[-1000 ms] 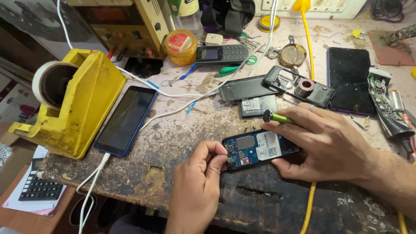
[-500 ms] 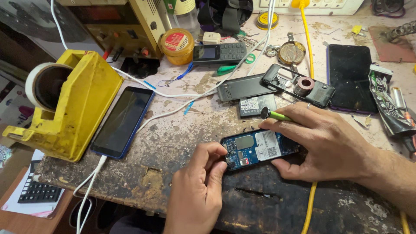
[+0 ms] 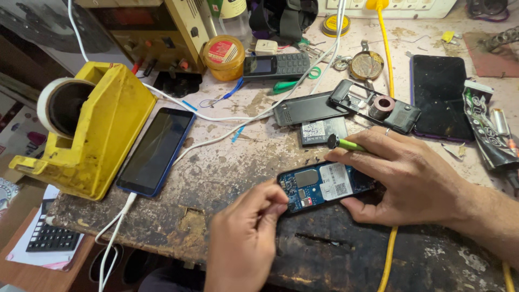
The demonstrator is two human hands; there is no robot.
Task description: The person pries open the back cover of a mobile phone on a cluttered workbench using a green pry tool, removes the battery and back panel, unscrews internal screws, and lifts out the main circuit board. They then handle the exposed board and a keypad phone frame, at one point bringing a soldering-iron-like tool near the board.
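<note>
Near the front edge of the bench (image 3: 162, 216), an opened phone (image 3: 324, 186) lies with its blue board up. The right hand (image 3: 411, 178) grips its right end, with a green screwdriver (image 3: 346, 144) tucked under the fingers. The left hand (image 3: 243, 238) pinches the phone's left end with its fingertips. A yellow tape dispenser (image 3: 92, 130) stands at the left edge, a blue smartphone (image 3: 157, 150) just beside it.

a blue smartphone (image 3: 157, 151) lies dark-screened beside the yellow tape dispenser (image 3: 92, 130). a black slab phone (image 3: 440, 97) rests at right, its screen blank. the yellow round tin (image 3: 224, 57) carries a red-and-white label. white stickers sit on the opened phone's blue board (image 3: 324, 185).
</note>
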